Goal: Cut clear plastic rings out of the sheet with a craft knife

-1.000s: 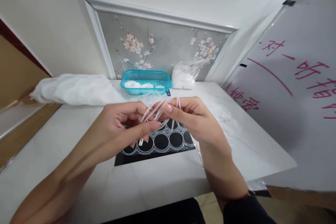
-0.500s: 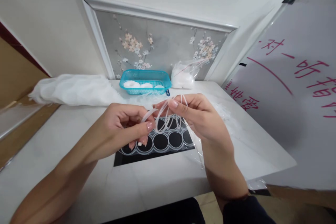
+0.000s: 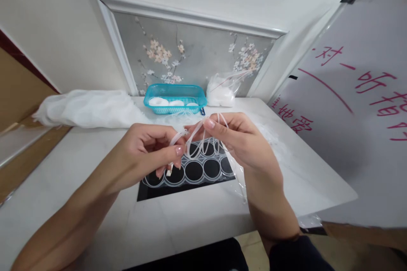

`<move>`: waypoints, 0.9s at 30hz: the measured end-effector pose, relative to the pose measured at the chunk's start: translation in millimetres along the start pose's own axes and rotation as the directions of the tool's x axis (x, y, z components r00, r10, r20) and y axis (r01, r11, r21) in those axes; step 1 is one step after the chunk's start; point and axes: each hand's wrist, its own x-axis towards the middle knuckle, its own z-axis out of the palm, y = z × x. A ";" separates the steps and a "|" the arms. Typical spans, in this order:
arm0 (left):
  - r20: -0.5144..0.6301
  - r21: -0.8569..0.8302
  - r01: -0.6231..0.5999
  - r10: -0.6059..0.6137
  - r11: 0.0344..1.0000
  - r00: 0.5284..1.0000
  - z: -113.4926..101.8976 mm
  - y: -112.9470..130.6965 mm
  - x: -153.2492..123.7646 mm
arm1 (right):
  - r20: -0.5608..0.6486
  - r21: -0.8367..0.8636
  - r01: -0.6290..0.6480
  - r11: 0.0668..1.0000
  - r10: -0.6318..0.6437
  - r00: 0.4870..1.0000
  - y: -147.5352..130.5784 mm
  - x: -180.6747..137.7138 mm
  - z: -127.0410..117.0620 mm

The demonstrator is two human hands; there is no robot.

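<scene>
Thin white elastic cord (image 3: 194,152) hangs in loose loops between my two hands. My left hand (image 3: 155,148) pinches one part of it between thumb and forefinger, and a small white piece shows beneath its fingers. My right hand (image 3: 237,135) is closed on the other side of the loops, thumb pressed against the fingers. Both hands are held above a clear plastic tray with round wells (image 3: 177,183), which lies on a black mat (image 3: 148,194). The hands cover part of the tray.
Behind the hands stands a turquoise basket (image 3: 174,87) with white round pieces inside. A clear bag of white material (image 3: 221,93) is beside it. White gauzy fabric (image 3: 85,108) lies at the left, and a whiteboard (image 3: 337,135) with red writing leans at the right.
The fingers of my left hand have shifted slightly, and the cord at their tips now bends into a small loop. My right hand has hardly moved.
</scene>
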 end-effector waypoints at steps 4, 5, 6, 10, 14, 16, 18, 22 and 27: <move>0.042 -0.011 -0.038 0.039 0.999 0.998 -2.8 -4.6 2.7 | 0.046 -0.030 0.010 1.000 -0.008 0.999 -0.4 -0.8 0.1; 0.029 -0.015 -0.034 0.035 0.999 0.999 -2.6 -4.6 2.7 | 0.057 -0.043 0.008 0.999 -0.006 0.998 -0.5 -0.9 0.4; 0.003 -0.019 -0.027 0.028 0.999 1.000 -2.1 -4.3 2.5 | 0.066 -0.056 0.007 0.998 -0.003 0.998 -0.8 -0.9 0.8; -0.052 0.017 -0.026 0.027 1.000 0.998 0.0 -1.9 2.1 | 0.055 -0.106 0.008 0.994 -0.003 0.999 -3.4 -1.6 1.2; -0.031 0.066 0.000 0.002 0.998 1.000 2.4 -0.7 2.6 | 0.097 -0.189 0.026 0.982 -0.007 0.995 -7.1 -3.2 -0.2; -0.034 0.038 0.022 -0.021 0.999 0.999 5.1 1.1 1.5 | 0.151 -0.214 0.019 0.977 0.014 0.988 -7.7 -3.1 0.4; -0.010 -0.012 0.038 -0.039 0.999 0.999 8.1 4.0 -0.5 | 0.233 -0.216 0.031 0.976 0.020 0.972 -6.4 -1.3 2.6; 0.016 -0.087 0.068 -0.067 0.994 0.998 10.7 9.3 -4.1 | 0.411 -0.109 0.033 0.994 0.015 0.912 1.9 5.9 8.5; -0.017 -0.100 0.038 -0.040 0.994 0.999 7.9 9.9 -4.3 | 0.344 -0.044 -0.108 0.993 0.116 0.932 10.8 11.2 7.4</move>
